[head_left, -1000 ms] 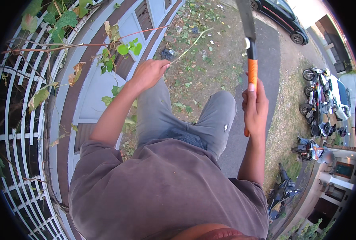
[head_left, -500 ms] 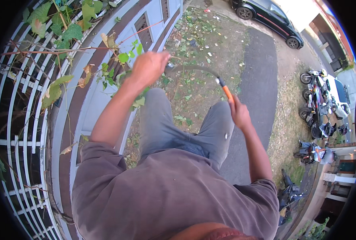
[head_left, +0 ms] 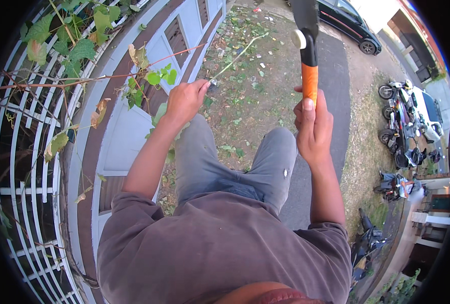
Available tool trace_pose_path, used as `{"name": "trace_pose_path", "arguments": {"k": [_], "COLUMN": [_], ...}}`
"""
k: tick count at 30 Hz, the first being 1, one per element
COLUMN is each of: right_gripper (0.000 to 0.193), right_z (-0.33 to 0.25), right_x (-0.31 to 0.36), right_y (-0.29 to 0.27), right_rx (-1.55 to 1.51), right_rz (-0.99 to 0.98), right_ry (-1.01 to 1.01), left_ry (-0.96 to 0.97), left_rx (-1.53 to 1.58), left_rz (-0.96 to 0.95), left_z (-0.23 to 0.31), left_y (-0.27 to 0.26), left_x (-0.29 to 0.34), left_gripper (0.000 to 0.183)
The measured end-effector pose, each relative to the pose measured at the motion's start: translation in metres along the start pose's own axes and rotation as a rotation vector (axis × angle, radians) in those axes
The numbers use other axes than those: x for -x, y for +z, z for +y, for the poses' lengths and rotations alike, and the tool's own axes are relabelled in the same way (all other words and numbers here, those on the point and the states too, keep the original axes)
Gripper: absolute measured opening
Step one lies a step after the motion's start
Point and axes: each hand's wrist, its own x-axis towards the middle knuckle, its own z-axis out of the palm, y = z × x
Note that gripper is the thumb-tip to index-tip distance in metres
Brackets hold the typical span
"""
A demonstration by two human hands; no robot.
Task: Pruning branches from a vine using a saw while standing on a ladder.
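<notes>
My left hand [head_left: 184, 104], beside the leafy vine, is closed around a thin pale-green vine stem [head_left: 241, 54]. The stem slants up and to the right past my fingertips, and its far end is free. On the right, my right hand [head_left: 313, 126] grips a sickle [head_left: 310, 81] by its orange handle, thumb along the front. The sickle stands raised, its dark blade running off the top of the picture, well apart from the stem. Green vine leaves [head_left: 161, 76] hang just beyond my left hand, and a reddish-brown runner [head_left: 101, 78] stretches along the fence.
A white slatted fence [head_left: 30, 202] and a grey-and-brown panelled gate [head_left: 126, 131] rise on my left. Cut leaves litter the ground [head_left: 250, 106] ahead. A paved strip [head_left: 334, 96] runs on the right, with a black car [head_left: 344, 23] and several motorcycles [head_left: 399, 121] beyond.
The sickle has swung from beside my left hand up and to the right, its blade now pointing upward. My left hand has stayed near the vine, and the stem in it now sticks out straight.
</notes>
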Motion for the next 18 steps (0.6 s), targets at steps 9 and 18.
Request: {"name": "trace_pose_path", "arguments": {"k": [9,18], "right_gripper": [0.035,0.033], "right_z": [0.222,0.137], "right_x": [0.055,0.044], "right_y": [-0.008,0.04], "right_rx": [0.627,0.157], "right_rz": [-0.211,-0.144], "right_ry": [0.208,0.251], "left_ry": [0.161,-0.33], "left_rx": [0.041,0.268], "left_rz": [0.219,0.169], "left_z": [-0.04,-0.009], "left_y": [-0.002,0.006], "left_x": [0.036,0.081], "left_gripper": [0.024,0.03]}}
